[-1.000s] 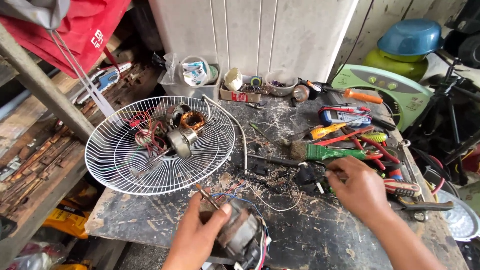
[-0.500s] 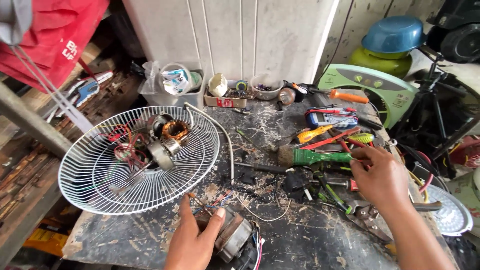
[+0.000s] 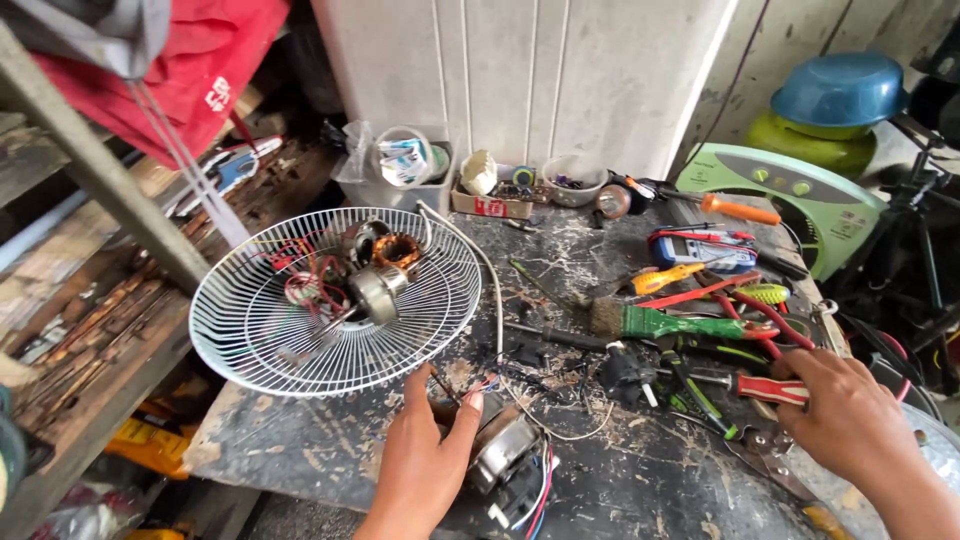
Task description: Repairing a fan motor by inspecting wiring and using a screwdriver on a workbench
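The left hand (image 3: pixel 425 465) grips a fan motor (image 3: pixel 500 450) at the near edge of the tabletop (image 3: pixel 330 450), fingers curled over its top. The right hand (image 3: pixel 850 420) closes loosely on a red-handled tool (image 3: pixel 770 388) amid the crowded tool pile. One white fan guard (image 3: pixel 335 300) overhangs the left edge, leaving little free room.
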